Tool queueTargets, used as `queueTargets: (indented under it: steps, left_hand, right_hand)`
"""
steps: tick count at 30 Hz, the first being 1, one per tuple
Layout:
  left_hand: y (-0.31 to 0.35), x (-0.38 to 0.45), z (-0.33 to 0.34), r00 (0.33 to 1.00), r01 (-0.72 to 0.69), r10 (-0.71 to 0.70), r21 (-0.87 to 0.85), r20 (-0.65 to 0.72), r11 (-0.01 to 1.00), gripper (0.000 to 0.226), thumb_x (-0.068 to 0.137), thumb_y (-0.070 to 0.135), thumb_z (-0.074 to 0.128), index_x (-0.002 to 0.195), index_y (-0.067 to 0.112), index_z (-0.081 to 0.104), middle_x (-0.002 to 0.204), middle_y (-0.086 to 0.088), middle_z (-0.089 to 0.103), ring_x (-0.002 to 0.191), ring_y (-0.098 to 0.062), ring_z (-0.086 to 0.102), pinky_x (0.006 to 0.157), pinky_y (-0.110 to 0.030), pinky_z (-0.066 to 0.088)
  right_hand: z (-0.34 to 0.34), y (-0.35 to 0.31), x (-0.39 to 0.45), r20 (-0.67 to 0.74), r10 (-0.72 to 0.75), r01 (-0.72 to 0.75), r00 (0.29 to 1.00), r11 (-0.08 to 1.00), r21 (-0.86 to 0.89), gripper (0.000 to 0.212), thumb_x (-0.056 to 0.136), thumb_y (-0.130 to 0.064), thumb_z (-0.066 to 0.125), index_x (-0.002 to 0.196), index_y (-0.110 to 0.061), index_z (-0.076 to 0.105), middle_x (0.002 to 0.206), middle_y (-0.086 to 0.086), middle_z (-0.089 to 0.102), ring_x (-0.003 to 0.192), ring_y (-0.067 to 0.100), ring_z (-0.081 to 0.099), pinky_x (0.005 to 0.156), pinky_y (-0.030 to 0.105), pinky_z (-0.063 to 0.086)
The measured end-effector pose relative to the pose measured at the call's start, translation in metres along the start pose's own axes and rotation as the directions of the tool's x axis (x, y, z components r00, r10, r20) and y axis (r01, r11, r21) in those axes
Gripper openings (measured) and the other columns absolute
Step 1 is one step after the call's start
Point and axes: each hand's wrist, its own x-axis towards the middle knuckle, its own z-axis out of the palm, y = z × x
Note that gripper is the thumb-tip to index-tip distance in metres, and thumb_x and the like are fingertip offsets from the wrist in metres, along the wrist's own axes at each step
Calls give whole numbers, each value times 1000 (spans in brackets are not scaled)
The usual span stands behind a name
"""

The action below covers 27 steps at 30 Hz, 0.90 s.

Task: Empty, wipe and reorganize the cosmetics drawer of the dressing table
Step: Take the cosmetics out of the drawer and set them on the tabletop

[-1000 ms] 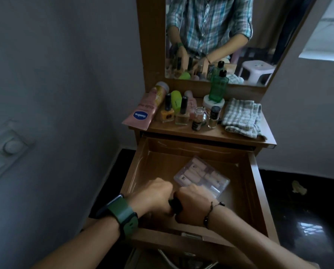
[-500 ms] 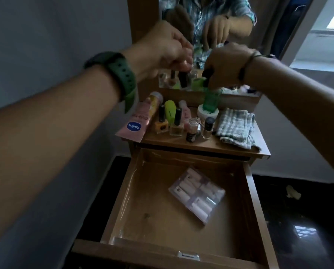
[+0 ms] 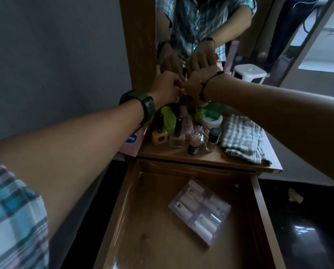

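Note:
The wooden drawer [image 3: 259, 210] stands pulled out, with only a clear plastic case of small tubes [image 3: 199, 208] lying in it, right of centre. Both my hands are raised over the back of the table top [image 3: 201, 158], touching each other just in front of the mirror. My left hand [image 3: 168, 88], with a green watch on its wrist, is closed; what it grips is hidden. My right hand [image 3: 199, 84] is closed on the top of a small green bottle [image 3: 199, 113] that stands among the other bottles.
On the table top stand a pink Vaseline tube [image 3: 132, 140], a yellow polish bottle [image 3: 159, 134], a beige polish bottle [image 3: 176, 138], a white jar [image 3: 212, 121] under a green bottle [image 3: 212, 110], and a folded checked cloth [image 3: 241, 138]. A scrap [image 3: 295, 196] lies on the dark floor.
Both hands rose out of the drawer with small dark-capped items and went to the back of the table top. Since half a second ago they have dropped lower, onto the row of bottles.

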Motion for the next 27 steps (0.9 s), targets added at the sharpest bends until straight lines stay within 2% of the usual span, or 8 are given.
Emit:
queueTargets:
  steps: [3,6,10,13,17,21,24,27]
  left_hand:
    - [-8,5,2,999,0,-3,77,37,997,15,86,2,57,97,-2,67,87,-15,65,79,-21,64,60,-22,54]
    - [-15,7,6,995,11,-20,91,99,996,15,85,1,60,97,1,68,98,-16,70,86,-25,68,77,-37,59]
    - [-14,6,8,992,-13,-4,134,127,991,18,85,1,59,101,2,67,103,-17,70,91,-27,69,82,-39,58]
    - [-12,6,8,990,-6,-13,137,139,991,20,86,0,58,104,-1,65,107,-19,68,89,-26,67,82,-41,58]
    - [-9,3,7,993,-49,24,210,118,977,16,87,1,55,98,-5,65,106,-21,68,93,-27,65,66,-26,46]
    - [-10,2,6,996,-67,47,269,79,961,22,88,7,56,107,0,65,115,-16,66,107,-27,61,74,-23,40]
    - [-10,2,5,996,-75,56,291,72,954,24,88,9,56,109,0,64,117,-17,65,108,-27,60,77,-26,42]
    - [-9,1,0,996,-80,65,275,63,958,26,89,10,56,111,0,62,119,-15,63,112,-27,58,88,-31,46]
  right_hand:
    - [-3,2,4,31,-42,42,999,999,11,25,79,-12,66,103,-8,59,64,3,36,58,19,42,57,31,40]
    - [-2,9,8,68,-44,43,997,999,13,12,81,-13,65,81,-7,54,64,4,38,54,18,42,52,30,40]
    - [1,13,13,87,-93,92,992,996,21,35,73,-25,72,104,-11,64,83,7,59,79,27,60,54,30,46]
    - [5,14,14,104,-119,115,987,992,50,40,71,-27,72,108,-14,64,94,8,63,83,26,62,58,30,49]
    - [17,9,13,59,-127,124,990,990,60,38,77,-24,67,113,-15,60,76,1,51,77,24,57,53,27,45]
    - [19,6,8,10,-127,126,992,991,40,34,83,-24,64,114,-15,58,64,-3,33,66,18,47,49,25,38]
    - [15,7,9,49,-126,124,991,991,45,38,78,-27,69,112,-13,59,65,-2,41,66,19,51,53,29,42]
    - [10,10,8,-28,-112,113,993,992,48,36,81,-34,64,110,-13,61,73,1,49,71,23,55,54,28,43]
